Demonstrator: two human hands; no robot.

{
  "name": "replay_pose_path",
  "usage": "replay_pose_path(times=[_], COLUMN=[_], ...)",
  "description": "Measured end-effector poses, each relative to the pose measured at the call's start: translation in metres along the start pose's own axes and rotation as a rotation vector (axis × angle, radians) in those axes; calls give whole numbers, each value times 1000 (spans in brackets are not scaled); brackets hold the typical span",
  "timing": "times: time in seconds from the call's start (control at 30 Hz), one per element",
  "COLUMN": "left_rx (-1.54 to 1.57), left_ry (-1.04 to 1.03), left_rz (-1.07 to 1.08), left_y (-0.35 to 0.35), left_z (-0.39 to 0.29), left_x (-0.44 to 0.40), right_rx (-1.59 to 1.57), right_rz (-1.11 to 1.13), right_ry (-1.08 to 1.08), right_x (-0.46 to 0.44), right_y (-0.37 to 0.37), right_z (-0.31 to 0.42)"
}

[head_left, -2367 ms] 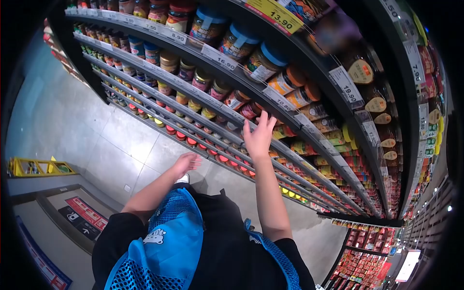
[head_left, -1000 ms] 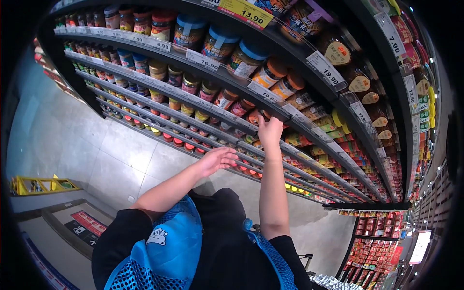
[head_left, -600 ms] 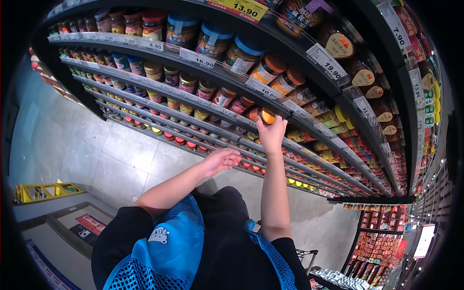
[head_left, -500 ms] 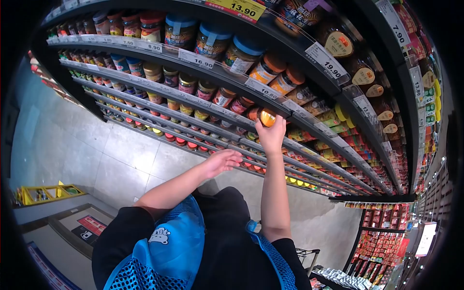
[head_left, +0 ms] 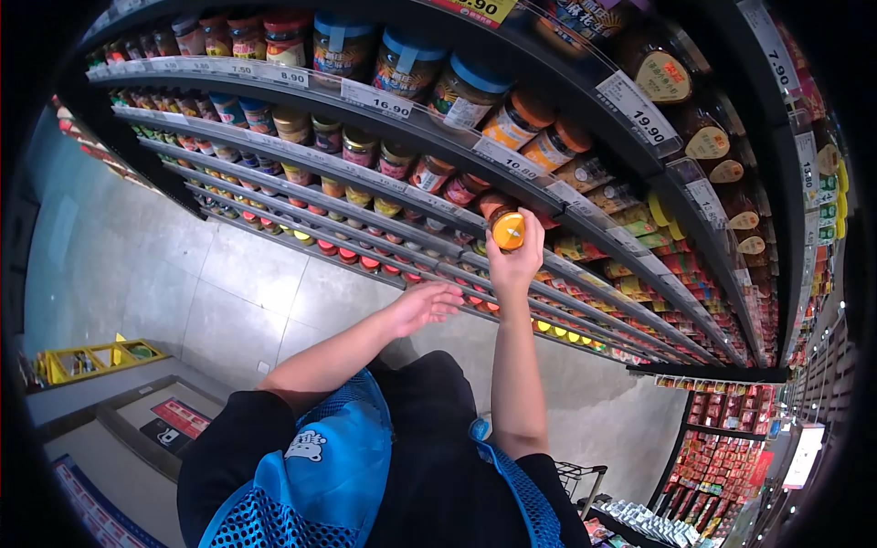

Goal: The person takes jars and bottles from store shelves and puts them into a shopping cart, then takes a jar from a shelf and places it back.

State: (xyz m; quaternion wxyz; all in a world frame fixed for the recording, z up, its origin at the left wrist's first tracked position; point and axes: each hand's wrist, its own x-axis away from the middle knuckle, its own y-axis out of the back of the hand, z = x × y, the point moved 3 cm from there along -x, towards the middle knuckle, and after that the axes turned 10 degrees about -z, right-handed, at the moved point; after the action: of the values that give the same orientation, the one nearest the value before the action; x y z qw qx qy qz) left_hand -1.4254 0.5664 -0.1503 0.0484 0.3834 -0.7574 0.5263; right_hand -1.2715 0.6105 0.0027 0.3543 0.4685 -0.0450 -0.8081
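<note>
By shelves (head_left: 438,137), one right hand (head_left: 519,262), holding one orange-lidded jar (head_left: 509,231)

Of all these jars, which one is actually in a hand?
The yellow-lidded jar, gripped in the right hand, lid towards the camera; no hand grips the other jars, which sit on shelves.

From my remote seat I see the jar (head_left: 510,232) in the right hand (head_left: 518,263) before the shelves (head_left: 393,185); left hand (head_left: 425,308) to its left, floor (head_left: 247,274) below.
</note>
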Motion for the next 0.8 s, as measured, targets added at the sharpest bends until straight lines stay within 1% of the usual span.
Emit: replay_pose_path(times=[0.07,0.13,0.2,0.27,0.33,0.4,0.47,0.5,0.6,0.67,0.73,0.8], left_rx=[20,51,70,80,108,142,196,217,246,297,282,150], left_ry=[8,11,15,20,32,80,123,159,224,304,367,426], left_rz=[-16,-34,-48,-41,-31,-9,32,58,197,236,304,230], left_y=[2,8,14,14,14,13,-4,-16,-52,-71,-101,-130], left_z=[4,9,13,15,21,36,44,49,63,82,95,120], left_x=[2,1,6,9,11,4,4,4,1,-8,-13,-15], right_rx=[-21,22,68,33,-77,-218,-396,-454,-504,-352,-192,-86], right_rz=[12,13,-63,-82,-119,-69,-83,-54,-74,-107,-165,-167], right_ry=[13,-2,102,50,-57,-250,-484,-615,-828,-674,-623,-653], right_x=[0,5,18,33,52,63,74,80,106,114,122,137], right_y=[5,14,31,53,74,96,119,132,169,198,231,271], right_z=[11,18,27,38,33,32,31,27,14,14,18,24])
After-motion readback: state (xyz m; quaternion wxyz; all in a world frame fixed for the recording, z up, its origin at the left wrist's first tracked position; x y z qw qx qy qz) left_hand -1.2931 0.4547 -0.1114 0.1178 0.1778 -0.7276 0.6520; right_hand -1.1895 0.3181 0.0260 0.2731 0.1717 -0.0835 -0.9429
